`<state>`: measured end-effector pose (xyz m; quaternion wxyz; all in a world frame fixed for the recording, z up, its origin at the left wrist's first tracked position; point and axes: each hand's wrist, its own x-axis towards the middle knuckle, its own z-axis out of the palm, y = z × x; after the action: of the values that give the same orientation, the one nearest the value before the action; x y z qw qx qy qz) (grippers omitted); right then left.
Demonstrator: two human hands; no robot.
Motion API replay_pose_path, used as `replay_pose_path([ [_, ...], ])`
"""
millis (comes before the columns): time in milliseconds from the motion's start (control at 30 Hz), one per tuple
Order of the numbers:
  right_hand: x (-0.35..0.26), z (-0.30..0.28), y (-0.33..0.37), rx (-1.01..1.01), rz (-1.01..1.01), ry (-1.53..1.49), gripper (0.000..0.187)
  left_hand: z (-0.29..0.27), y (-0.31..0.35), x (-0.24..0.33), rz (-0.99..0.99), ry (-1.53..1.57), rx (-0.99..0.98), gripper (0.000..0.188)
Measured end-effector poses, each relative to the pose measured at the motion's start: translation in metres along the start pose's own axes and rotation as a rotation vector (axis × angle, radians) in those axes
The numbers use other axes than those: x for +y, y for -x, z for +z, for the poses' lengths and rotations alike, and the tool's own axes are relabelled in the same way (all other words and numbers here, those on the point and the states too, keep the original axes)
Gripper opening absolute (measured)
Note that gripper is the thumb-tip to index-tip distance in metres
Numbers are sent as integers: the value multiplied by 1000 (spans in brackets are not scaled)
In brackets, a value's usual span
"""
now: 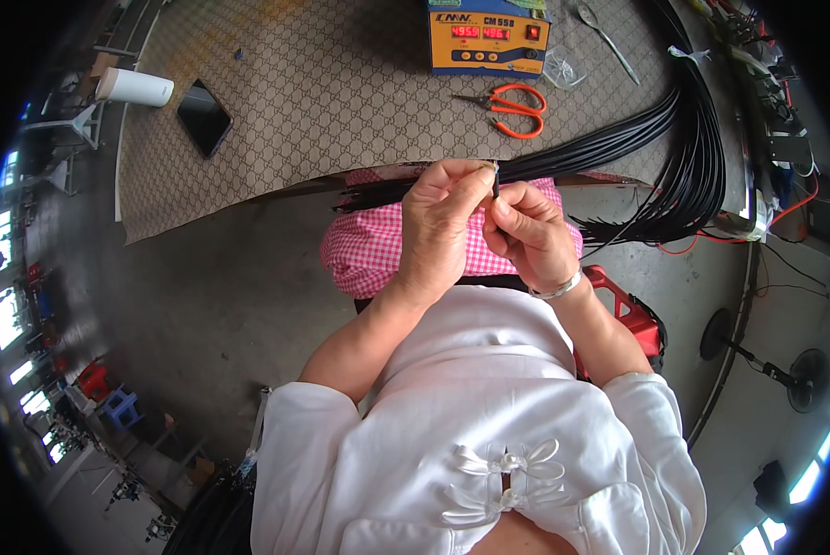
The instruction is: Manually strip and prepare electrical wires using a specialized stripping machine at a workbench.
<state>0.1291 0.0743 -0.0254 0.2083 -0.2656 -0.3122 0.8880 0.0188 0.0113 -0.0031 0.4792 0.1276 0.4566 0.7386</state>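
Just past the table's near edge, above my lap, my left hand (pixel 438 222) is closed, thumb and forefinger pinching the end of a thin black cable (pixel 496 188). Close on its right, my right hand (pixel 537 239) is also closed, its fingertips gripping the same short piece from below. The tip between the fingers is too small to make out clearly. Behind my hands, a bundle of long black cables (pixel 609 143) runs across the table edge and loops down at the right. Loose ends stick out left of my left hand, over the pink checked cloth (pixel 368 245) on my lap.
On the patterned table cover (pixel 295 92) stand a blue and orange box with a lit red display (pixel 489 42) and a white cup (pixel 137 88). Orange-handled scissors (pixel 526 111), a metal spoon (pixel 611 46), a clear plastic scrap (pixel 563 71) and a black phone (pixel 204 117) lie there.
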Motion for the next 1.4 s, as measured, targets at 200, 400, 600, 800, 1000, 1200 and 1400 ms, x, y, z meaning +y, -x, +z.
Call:
replay_pose_path([
  [200,2,2,0,3,-58,-1,9,-1,1,1,4,35,-14,8],
  [400,5,1,-4,9,-168,31,8,2,3,-3,51,-2,7,15],
  [600,-2,1,-3,-19,-94,-11,6,-1,-1,2,-126,198,-10,22],
  [800,0,-3,-3,-36,-83,-8,6,-11,-8,4,-275,254,-63,20],
  [1000,-1,-6,-3,-78,-48,-3,7,-14,-13,10,-396,328,-102,18],
  [1200,-4,-9,-4,-158,-6,-27,9,-20,-15,11,-470,390,-174,19],
  [1400,-4,-16,-4,-240,47,-62,9,-23,-16,12,-514,434,-258,20],
])
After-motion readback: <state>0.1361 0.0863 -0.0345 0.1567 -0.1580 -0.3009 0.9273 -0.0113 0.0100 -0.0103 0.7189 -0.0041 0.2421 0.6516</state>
